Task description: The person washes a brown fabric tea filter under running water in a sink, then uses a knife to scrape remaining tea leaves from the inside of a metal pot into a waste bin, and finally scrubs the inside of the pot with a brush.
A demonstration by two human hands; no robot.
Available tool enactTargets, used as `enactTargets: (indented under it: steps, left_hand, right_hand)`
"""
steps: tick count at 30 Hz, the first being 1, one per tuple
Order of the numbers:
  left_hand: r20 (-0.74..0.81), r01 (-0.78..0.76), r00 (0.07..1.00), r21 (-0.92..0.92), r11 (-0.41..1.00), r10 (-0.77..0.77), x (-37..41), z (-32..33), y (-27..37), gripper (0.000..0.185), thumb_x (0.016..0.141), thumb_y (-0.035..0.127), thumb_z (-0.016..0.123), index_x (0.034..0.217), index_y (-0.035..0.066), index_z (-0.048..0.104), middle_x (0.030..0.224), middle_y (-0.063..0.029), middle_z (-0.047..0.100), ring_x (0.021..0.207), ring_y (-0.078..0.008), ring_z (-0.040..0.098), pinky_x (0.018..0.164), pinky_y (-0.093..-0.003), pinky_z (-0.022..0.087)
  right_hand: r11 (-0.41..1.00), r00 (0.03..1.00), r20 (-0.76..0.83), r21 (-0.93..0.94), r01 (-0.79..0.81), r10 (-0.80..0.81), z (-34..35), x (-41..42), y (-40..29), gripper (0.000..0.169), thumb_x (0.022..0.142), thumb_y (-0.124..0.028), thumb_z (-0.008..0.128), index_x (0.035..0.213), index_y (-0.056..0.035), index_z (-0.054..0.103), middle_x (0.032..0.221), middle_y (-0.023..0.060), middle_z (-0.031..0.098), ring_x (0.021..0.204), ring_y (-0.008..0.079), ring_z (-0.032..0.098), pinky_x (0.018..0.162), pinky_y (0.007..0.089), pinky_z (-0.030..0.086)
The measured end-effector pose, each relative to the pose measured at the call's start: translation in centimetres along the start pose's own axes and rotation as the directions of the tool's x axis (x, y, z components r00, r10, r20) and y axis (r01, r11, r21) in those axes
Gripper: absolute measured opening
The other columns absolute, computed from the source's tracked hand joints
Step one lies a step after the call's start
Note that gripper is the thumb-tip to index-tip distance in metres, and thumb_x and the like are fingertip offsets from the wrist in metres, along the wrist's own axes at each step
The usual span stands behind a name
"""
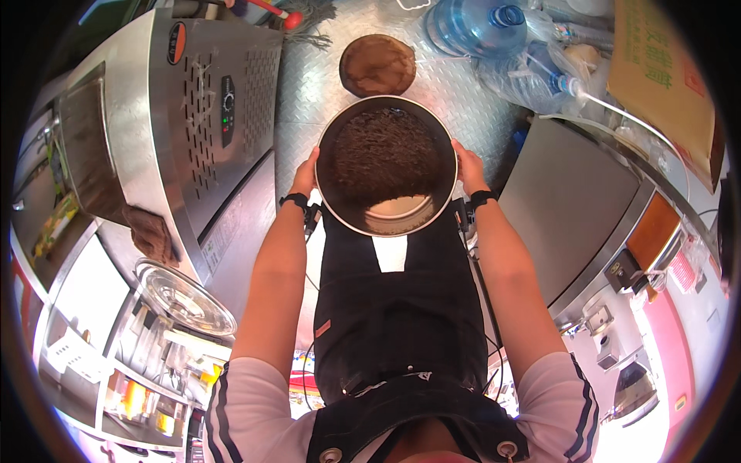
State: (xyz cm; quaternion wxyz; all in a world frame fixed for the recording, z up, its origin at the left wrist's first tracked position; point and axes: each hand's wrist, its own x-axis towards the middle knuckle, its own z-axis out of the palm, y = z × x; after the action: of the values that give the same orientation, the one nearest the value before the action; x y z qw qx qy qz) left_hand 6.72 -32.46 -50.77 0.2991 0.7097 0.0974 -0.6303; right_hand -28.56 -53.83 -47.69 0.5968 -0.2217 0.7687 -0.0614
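Note:
Between my two hands I hold a large round metal pot (pixel 399 223) in front of my black apron (pixel 399 312). My left hand (pixel 305 172) grips its left side and my right hand (pixel 469 168) its right side. Dark brown, shredded or leafy matter (pixel 385 153) lies heaped inside, and a bare strip of the pot's pale bottom shows at the near edge. Just beyond the pot, a round brown object (pixel 377 65) with a blotchy top rests on the metal floor. Its kind I cannot tell.
A steel appliance (pixel 249 110) with vents and a control panel stands left, a brown cloth (pixel 150 234) and clear round lid (pixel 185 298) near it. Large blue water bottles (pixel 474 29), plastic bags and a cardboard box (pixel 654 81) lie ahead right. A grey-topped steel unit (pixel 570 197) stands right.

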Motion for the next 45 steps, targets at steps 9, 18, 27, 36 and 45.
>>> enactTargets:
  steps: [9,18,27,36,45]
  left_hand:
    - [-0.031,0.070,0.997,-0.047,0.996,-0.071,2.3,0.7,-0.5,0.064,0.083,0.066,0.054,0.083,0.003,0.069,0.066,-0.0057,0.064,0.048,-0.0149,0.056,0.043,-0.0259,0.041]
    - [-0.069,0.073,0.995,-0.058,0.996,-0.077,4.1,0.7,1.3,0.062,0.081,0.065,0.057,0.082,0.005,0.070,0.067,-0.0050,0.065,0.049,-0.0150,0.056,0.044,-0.0263,0.041]
    - [0.014,0.163,0.987,-0.113,0.980,-0.162,6.1,0.2,3.6,0.055,0.082,0.061,0.059,0.081,0.008,0.071,0.064,-0.0018,0.064,0.044,-0.0133,0.052,0.041,-0.0255,0.037]
    - [0.223,0.287,0.945,-0.206,0.936,-0.241,8.1,0.2,5.9,0.047,0.088,0.057,0.052,0.067,0.017,0.062,0.048,0.0052,0.049,0.034,-0.0092,0.032,0.035,-0.0249,0.018]
    - [0.218,0.392,0.911,-0.193,0.899,-0.350,6.7,2.2,8.9,0.052,0.089,0.059,0.048,0.060,0.018,0.059,0.044,0.0059,0.045,0.030,-0.0087,0.028,0.032,-0.0231,0.014]
  right_hand:
    - [0.997,0.998,-0.013,-0.056,-0.060,0.060,0.3,2.0,-1.1,0.049,0.069,-0.046,0.080,0.059,-0.0137,0.044,0.054,-0.0022,0.040,0.042,0.0105,0.038,0.039,0.0271,0.031]
    - [0.993,0.998,0.006,-0.098,-0.058,0.059,1.4,3.3,-2.6,0.051,0.069,-0.050,0.078,0.060,-0.0100,0.048,0.057,-0.0004,0.044,0.044,0.0124,0.043,0.040,0.0279,0.034]
    - [0.988,0.998,-0.011,-0.143,-0.055,0.054,2.9,6.4,-3.8,0.053,0.069,-0.052,0.077,0.061,-0.0062,0.050,0.057,0.0030,0.047,0.042,0.0150,0.043,0.039,0.0296,0.034]
    - [0.979,0.994,0.001,-0.175,-0.107,0.109,3.8,8.9,-5.4,0.051,0.069,-0.051,0.078,0.072,-0.0027,0.061,0.064,0.0054,0.060,0.047,0.0147,0.054,0.043,0.0255,0.039]
    - [0.967,0.987,-0.038,-0.199,-0.162,0.157,3.4,10.5,-6.1,0.057,0.067,-0.051,0.079,0.079,0.0022,0.061,0.065,0.0073,0.061,0.049,0.0154,0.055,0.045,0.0266,0.042]
